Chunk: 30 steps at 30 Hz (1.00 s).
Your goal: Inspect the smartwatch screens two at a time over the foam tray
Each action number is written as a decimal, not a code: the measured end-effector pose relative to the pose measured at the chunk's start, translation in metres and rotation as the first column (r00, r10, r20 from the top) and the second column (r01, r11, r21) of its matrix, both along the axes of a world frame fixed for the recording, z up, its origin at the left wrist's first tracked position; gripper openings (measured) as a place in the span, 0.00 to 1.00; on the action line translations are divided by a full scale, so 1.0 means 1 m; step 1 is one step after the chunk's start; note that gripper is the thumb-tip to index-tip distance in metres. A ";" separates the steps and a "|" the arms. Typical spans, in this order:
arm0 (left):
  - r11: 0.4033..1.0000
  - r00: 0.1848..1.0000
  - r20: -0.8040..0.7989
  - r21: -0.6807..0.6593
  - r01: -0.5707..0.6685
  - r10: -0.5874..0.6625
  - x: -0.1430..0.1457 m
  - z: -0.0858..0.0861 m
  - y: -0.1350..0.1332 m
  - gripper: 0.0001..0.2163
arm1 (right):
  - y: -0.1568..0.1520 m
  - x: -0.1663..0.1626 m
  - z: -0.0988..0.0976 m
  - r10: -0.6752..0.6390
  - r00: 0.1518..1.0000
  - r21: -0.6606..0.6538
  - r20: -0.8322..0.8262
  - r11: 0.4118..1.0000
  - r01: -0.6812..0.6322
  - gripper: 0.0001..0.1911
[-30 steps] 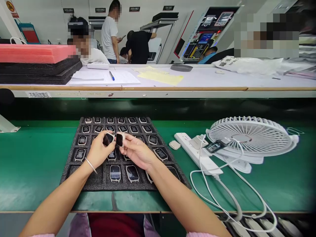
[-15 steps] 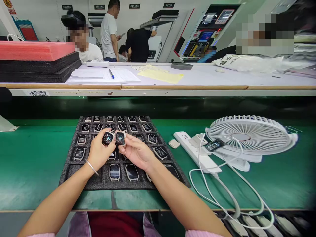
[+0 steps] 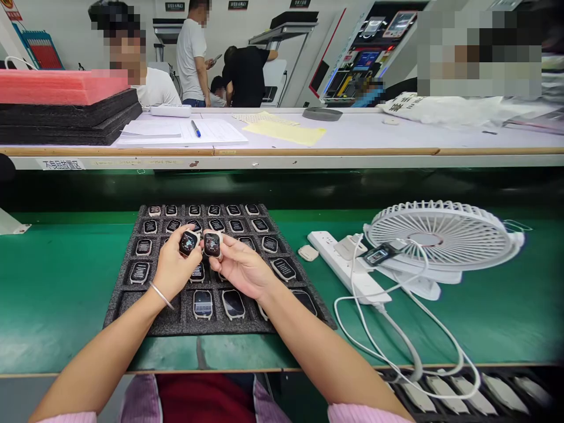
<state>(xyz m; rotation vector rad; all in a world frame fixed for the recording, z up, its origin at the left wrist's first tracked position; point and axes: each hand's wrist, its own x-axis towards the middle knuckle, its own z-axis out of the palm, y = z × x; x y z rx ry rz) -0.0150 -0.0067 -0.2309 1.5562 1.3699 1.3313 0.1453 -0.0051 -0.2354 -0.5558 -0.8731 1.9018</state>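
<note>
My left hand (image 3: 173,261) is closed on a smartwatch (image 3: 188,242) without a strap, its lit dial facing me. A second smartwatch (image 3: 212,244), also lit, is gripped by my right hand (image 3: 242,264). Both are held side by side, close together, above a black foam tray (image 3: 115,308). Rows of strapless smartwatches lie in the tray's pockets, among them one watch (image 3: 203,304) with a dark screen in the front row. Many of those farther back show white text. The front left pocket holds no watch. My hands and forearms hide part of the tray.
A white power strip (image 3: 348,267) with cables stands to the right, beside a white fan (image 3: 440,235) and a small white block (image 3: 308,253). Pale items lie in another tray (image 3: 458,396) at the lower right. Behind is a raised shelf (image 3: 374,132) with papers and foam sheets; several people are beyond.
The whole view has shifted slightly. Both hands still hold the two watches side by side, in nearly the same place over the tray.
</note>
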 end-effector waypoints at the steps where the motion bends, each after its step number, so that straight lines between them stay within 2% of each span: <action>1: 1.000 1.000 0.007 -0.001 0.001 -0.001 0.000 0.000 0.000 0.22 | 0.000 0.000 0.000 -0.002 1.000 -0.002 -0.002 1.000 0.002 0.21; 17: 1.000 0.997 -0.083 -0.015 0.009 -0.011 -0.001 0.002 -0.001 0.22 | 0.000 0.000 0.002 -0.017 0.999 -0.013 -0.047 1.000 0.016 0.20; 30: 0.998 0.998 0.024 -0.039 0.054 -0.053 0.000 -0.001 0.001 0.21 | 0.000 0.000 0.001 -0.007 0.999 -0.007 -0.051 1.000 0.006 0.20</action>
